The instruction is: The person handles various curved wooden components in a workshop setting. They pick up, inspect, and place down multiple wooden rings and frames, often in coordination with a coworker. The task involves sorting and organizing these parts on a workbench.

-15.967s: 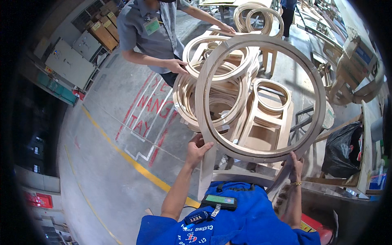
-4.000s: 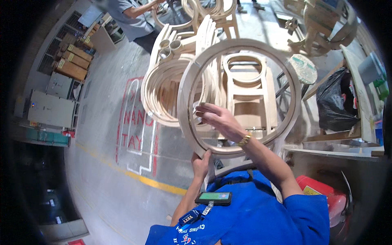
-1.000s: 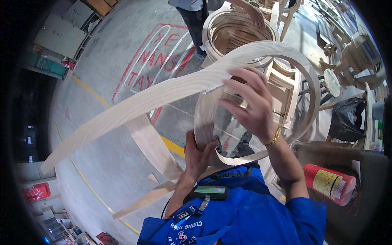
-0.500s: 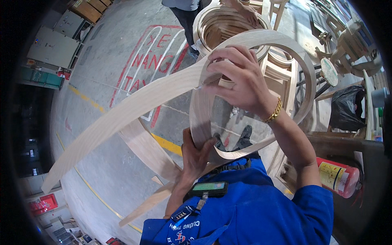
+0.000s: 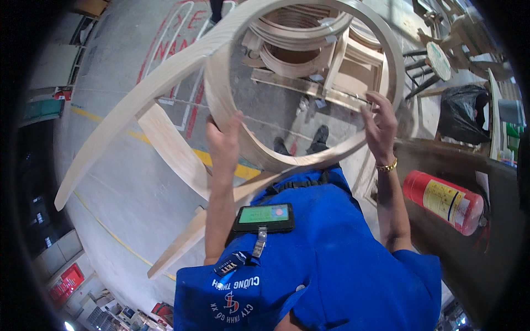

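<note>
A large pale wooden ring frame (image 5: pixel 395 60) with long curved legs (image 5: pixel 171 146) is held up in front of my body. My left hand (image 5: pixel 223 140) is closed round the ring's left side, below the joint where the long curved piece (image 5: pixel 149 80) meets it. At the ring's right side is my right hand (image 5: pixel 381 127), fingers bent and drawn toward the thumb. A thin dark line shows by its fingertips; I cannot make out what it is. The right palm covers part of the ring.
Stacked wooden rings (image 5: pixel 298 60) and frames sit on a pallet (image 5: pixel 287 83) ahead. A round-topped stool (image 5: pixel 439 60) and black bag (image 5: pixel 464 113) stand at right, with a red fire extinguisher (image 5: pixel 444 201) nearer. Another person's leg (image 5: pixel 216 10) shows at the top.
My right hand has left the upper joint and moved right and down to the ring's right side. The frame has shifted up and left. The other person has mostly gone out of view.
</note>
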Demonstrator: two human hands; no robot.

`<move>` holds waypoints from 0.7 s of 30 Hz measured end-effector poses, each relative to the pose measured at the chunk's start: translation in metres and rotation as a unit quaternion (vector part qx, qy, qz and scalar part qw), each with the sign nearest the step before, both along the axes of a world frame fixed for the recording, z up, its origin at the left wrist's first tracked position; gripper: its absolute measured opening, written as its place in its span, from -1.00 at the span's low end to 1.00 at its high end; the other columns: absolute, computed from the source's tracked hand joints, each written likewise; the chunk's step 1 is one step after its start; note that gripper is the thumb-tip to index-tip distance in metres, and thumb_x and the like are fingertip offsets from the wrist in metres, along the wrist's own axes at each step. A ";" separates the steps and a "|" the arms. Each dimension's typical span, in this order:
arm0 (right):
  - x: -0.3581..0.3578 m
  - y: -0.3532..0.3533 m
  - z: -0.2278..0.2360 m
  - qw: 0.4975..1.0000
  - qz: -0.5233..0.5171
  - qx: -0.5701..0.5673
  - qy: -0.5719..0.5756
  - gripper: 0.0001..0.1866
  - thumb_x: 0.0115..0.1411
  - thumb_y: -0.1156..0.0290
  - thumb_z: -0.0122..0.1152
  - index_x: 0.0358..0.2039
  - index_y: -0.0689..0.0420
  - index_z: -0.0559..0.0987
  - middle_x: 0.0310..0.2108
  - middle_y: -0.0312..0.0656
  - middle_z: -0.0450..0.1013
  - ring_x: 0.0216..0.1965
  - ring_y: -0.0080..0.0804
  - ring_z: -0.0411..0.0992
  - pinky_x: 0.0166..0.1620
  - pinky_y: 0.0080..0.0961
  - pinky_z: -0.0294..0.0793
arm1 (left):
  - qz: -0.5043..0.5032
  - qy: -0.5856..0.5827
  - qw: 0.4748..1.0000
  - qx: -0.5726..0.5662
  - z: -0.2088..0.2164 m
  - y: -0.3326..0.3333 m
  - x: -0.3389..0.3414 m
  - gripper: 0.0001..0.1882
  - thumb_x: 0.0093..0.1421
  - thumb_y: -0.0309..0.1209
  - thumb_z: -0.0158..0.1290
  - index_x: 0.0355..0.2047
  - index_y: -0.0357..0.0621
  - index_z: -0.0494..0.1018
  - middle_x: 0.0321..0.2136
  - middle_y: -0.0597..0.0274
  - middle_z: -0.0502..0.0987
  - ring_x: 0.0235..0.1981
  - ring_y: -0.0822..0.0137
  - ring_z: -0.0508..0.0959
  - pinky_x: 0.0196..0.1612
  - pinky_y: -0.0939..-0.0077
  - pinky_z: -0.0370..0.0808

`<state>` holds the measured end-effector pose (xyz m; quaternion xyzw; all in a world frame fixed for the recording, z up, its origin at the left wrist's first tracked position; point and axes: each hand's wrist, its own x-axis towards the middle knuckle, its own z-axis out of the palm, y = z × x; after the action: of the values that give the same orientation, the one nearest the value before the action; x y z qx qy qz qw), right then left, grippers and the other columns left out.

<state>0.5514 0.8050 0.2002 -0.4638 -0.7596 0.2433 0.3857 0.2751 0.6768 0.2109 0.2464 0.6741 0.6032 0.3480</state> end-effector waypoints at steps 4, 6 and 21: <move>0.053 -0.032 -0.048 0.990 -0.107 -0.024 -0.086 -0.54 -0.05 0.38 0.22 -0.08 0.15 0.39 -0.03 -0.08 0.29 0.00 -0.22 0.25 -0.01 -0.39 0.25 | 0.037 -0.097 0.995 -0.010 -0.027 0.004 -0.020 -0.55 0.06 -0.26 0.07 -0.20 -0.37 0.24 -0.41 0.12 0.34 -0.53 0.33 0.45 -0.53 0.40 0.54; 0.058 -0.050 -0.065 0.987 -0.099 -0.044 -0.122 -0.47 -0.06 0.35 0.25 -0.04 0.16 0.36 0.01 -0.06 0.26 0.04 -0.19 0.22 0.06 -0.38 0.19 | 0.048 -0.116 0.992 -0.018 -0.042 0.009 -0.028 -0.56 0.08 -0.26 0.05 -0.20 -0.37 0.24 -0.42 0.13 0.33 -0.53 0.31 0.45 -0.53 0.36 0.55; -0.045 -0.087 -0.060 0.969 0.115 0.062 -0.209 -0.60 -0.14 0.22 0.21 -0.23 0.04 0.47 -0.12 -0.17 0.36 0.01 -0.30 0.26 0.05 -0.09 0.01 | 0.136 -0.166 0.974 -0.073 -0.090 -0.011 -0.042 -0.55 0.12 -0.20 -0.02 -0.16 -0.38 0.28 -0.34 0.07 0.35 -0.38 0.20 0.45 -0.43 0.26 0.51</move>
<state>0.5061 0.7185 0.1403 -0.3887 -0.8855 0.1356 0.2155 0.2334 0.6661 0.1210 0.0229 0.6762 0.6263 0.3872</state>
